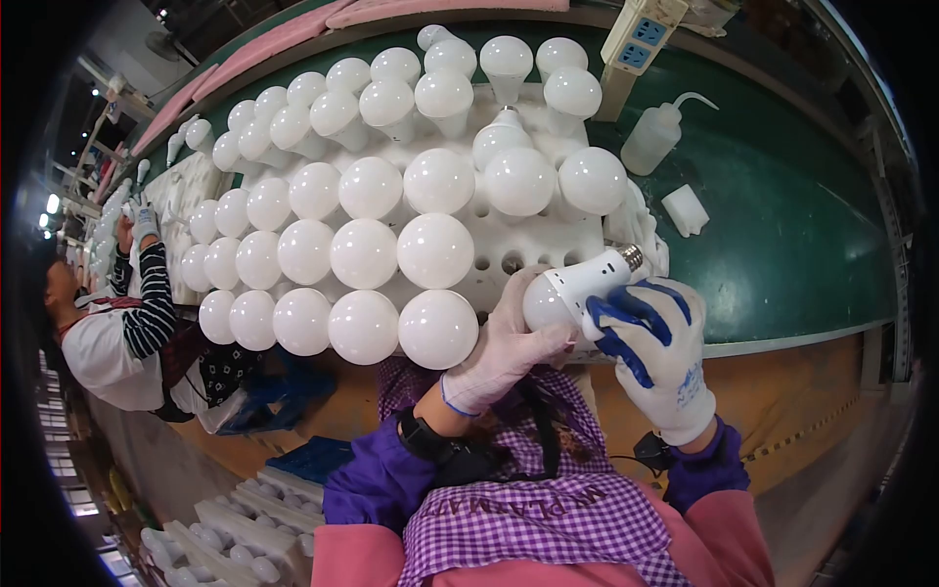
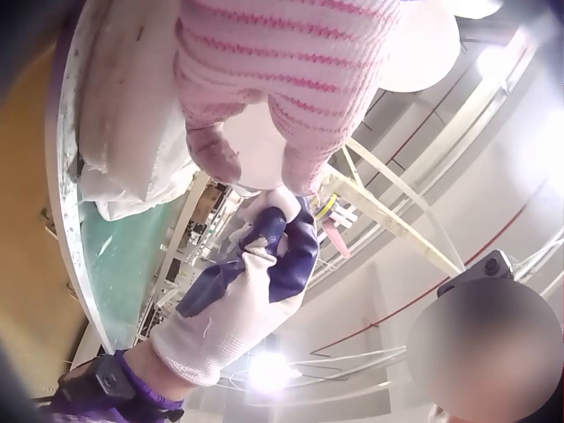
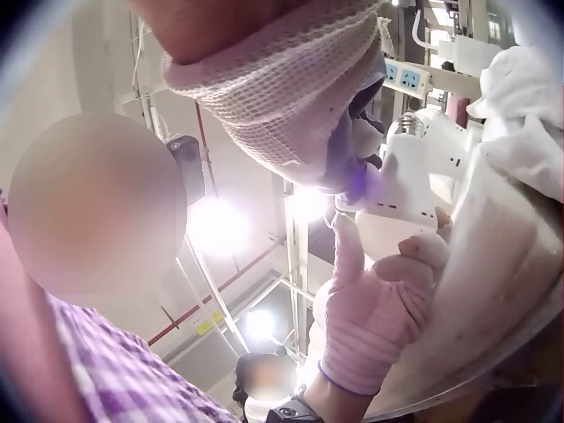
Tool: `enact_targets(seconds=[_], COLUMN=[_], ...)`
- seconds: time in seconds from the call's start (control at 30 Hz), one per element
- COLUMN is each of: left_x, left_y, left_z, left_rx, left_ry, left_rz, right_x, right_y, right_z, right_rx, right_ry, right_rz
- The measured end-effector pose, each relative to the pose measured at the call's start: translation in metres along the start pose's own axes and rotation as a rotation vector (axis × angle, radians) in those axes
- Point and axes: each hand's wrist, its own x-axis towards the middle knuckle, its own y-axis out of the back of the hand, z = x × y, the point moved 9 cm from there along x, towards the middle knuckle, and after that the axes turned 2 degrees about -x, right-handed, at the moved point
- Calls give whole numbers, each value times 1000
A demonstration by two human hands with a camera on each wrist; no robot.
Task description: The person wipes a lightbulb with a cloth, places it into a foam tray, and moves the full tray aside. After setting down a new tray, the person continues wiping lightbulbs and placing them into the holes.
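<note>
A white LED bulb (image 1: pixel 587 285) was tilted, its frosted dome (image 1: pixel 546 303) in the left hand (image 1: pixel 504 342), its metal screw base (image 1: pixel 632 257) pointing right; the right hand (image 1: pixel 663 357) pinched a small white piece (image 1: pixel 591 326).

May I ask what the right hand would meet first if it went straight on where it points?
Probably the bulb in the left hand, though any gap between is hard to judge.

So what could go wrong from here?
1. The held bulb might slip: its smooth dome sits in the gloved left hand, near the front edge of the green table.
2. That hand is close to the nearest front-row bulb and could knock it.
3. The squeeze bottle is near the socket post; if tipped, any liquid inside might reach it.
</note>
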Motion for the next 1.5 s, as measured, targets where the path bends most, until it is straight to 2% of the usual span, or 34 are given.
enact_targets(seconds=[0.07,0.17,0.23,0.3,0.4,0.43,0.5,0.67,0.77,0.83,0.9,0.93,0.97,1.03,1.07,1.13,1.17,1.2,1.23,1.3,1.33,1.4,1.43,1.5], left_x=[0,1,2,1,2,4,5,4,3,4,5,5,6,6,7,7,7,8,9,7,6,5,5,-2], left_y=[-4,-11,-5,-3,0,-4,-13,-15,-12,-9,-10,-11,-14,-15,-13,-15,-14,-13,-15,-4,-3,-3,-4,1], left_z=[-2,4,0,3,5,6,5,1,-7,-11,-14,-15,-12,-7,-7,-8,-6,-6,-8,-7,-5,7,11,19], left_rx=[12,141,107,58,-47,-85,-164,-364,-490,-535,-615,-614,-641,-664,-669,-681,-669,-654,-650,-472,-467,-200,-199,21], left_ry=[19,-30,13,-37,-37,-42,-46,-48,-8,33,68,72,52,27,23,30,14,0,10,-44,-51,-170,-182,-199], left_rz=[-21,-21,23,32,29,-26,-136,-183,-173,-150,-146,-148,-167,-186,-167,-152,-116,-79,-87,25,32,42,45,170], right_x=[4,27,26,21,-10,-16,-25,-51,-75,-93,-116,-121,-123,-107,-101,-69,-60,-42,-34,-21,-23,-32,-30,-41], right_y=[3,-3,-3,-4,0,5,18,26,20,16,13,9,9,6,11,18,4,-10,-24,-51,-63,-90,-83,-35], right_z=[0,-3,-5,-5,-3,-1,27,93,141,168,199,210,214,206,189,148,141,124,110,96,104,126,119,128], right_rx=[17,4,7,9,-113,-111,9,72,-47,-133,-219,-291,-291,-482,-621,-457,-225,-29,-51,-97,-89,-39,-38,386], right_ry=[-14,-4,-5,9,142,144,-129,-497,-616,-623,-743,-774,-777,-701,-661,-495,-487,-385,-307,-229,-222,-241,-229,-592], right_rz=[48,-20,-34,-57,-46,-43,-10,240,308,329,363,315,318,190,226,240,121,-12,-74,-230,-227,-232,-229,61])
